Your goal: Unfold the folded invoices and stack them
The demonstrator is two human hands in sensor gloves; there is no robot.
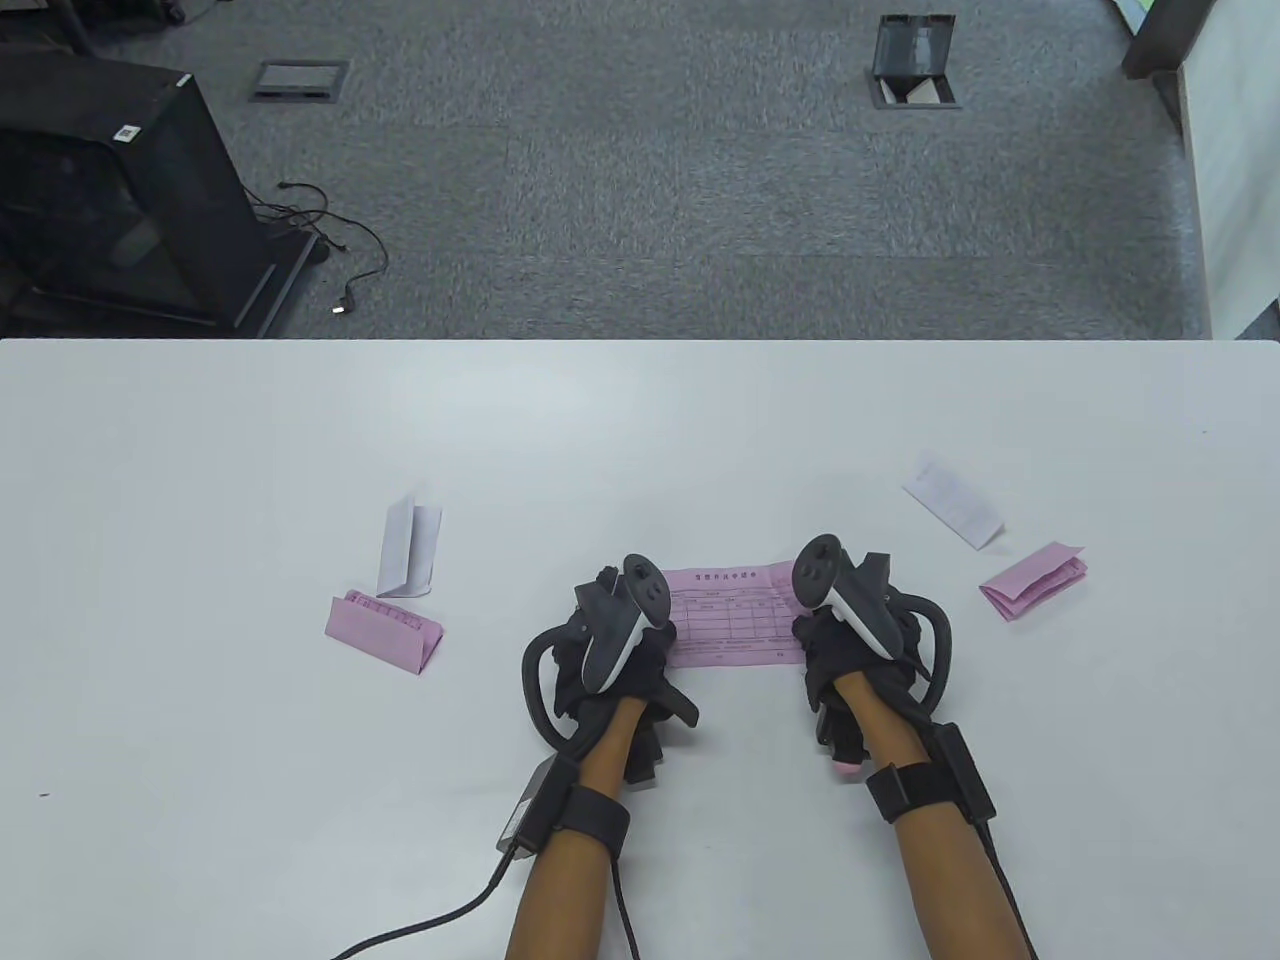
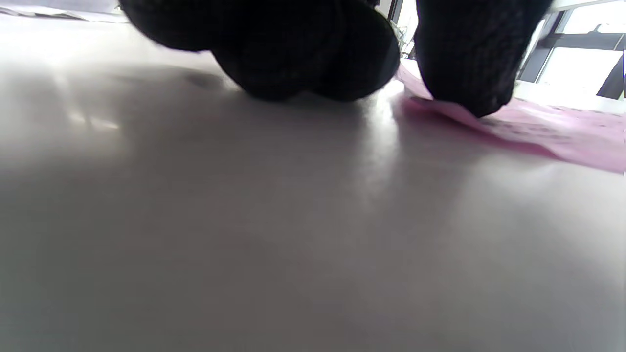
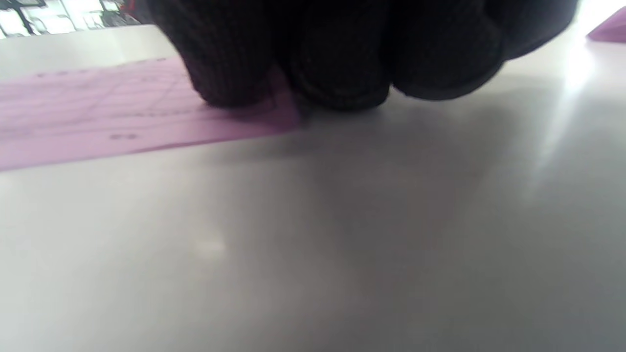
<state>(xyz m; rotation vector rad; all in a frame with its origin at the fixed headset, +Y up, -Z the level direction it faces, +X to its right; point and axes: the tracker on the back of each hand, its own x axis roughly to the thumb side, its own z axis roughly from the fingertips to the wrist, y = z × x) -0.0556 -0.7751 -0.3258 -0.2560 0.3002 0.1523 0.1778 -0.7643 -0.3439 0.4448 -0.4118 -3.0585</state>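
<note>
Hands (image 1: 620, 650) (image 1: 850, 640) on pink invoice (image 1: 735, 615) ends

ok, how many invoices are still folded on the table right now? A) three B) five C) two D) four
D: two lie left of the hands, a white one and a pink one, and two lie right, white and pink; only the pink invoice between the hands is flat.
</note>
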